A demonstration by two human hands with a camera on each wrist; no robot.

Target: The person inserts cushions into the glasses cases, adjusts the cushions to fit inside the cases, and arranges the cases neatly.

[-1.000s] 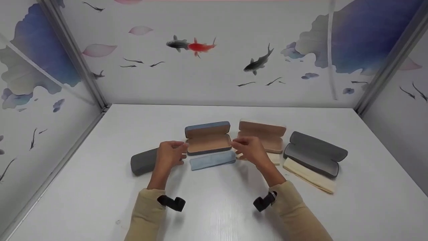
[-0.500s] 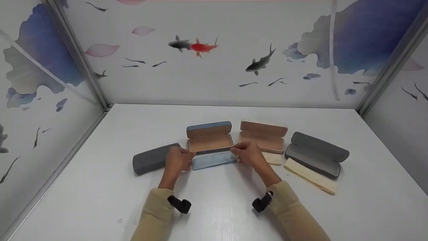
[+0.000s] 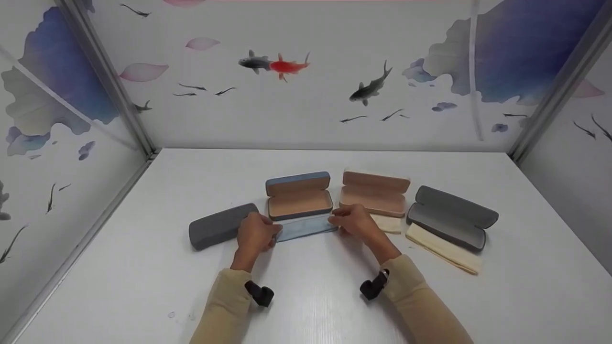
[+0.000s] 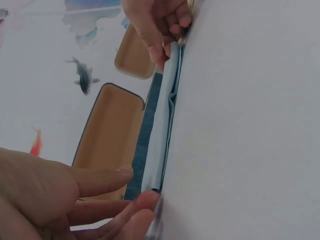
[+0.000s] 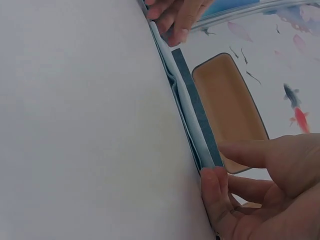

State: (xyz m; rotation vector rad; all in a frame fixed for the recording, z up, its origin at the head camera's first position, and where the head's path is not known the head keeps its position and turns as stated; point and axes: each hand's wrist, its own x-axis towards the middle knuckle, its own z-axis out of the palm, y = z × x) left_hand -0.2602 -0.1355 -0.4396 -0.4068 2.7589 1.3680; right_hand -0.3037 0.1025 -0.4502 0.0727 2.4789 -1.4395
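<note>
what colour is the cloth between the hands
The cloth is light blue; it shows best in the head view.

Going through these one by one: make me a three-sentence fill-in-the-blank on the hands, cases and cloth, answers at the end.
1. The left hand and right hand are at opposite ends of a folded ____ cloth.
2. In the head view, only the leftmost case has its lid ____.
3. There, the rightmost case has a ____-colored lining.

Missing words: blue; closed; gray.
</note>
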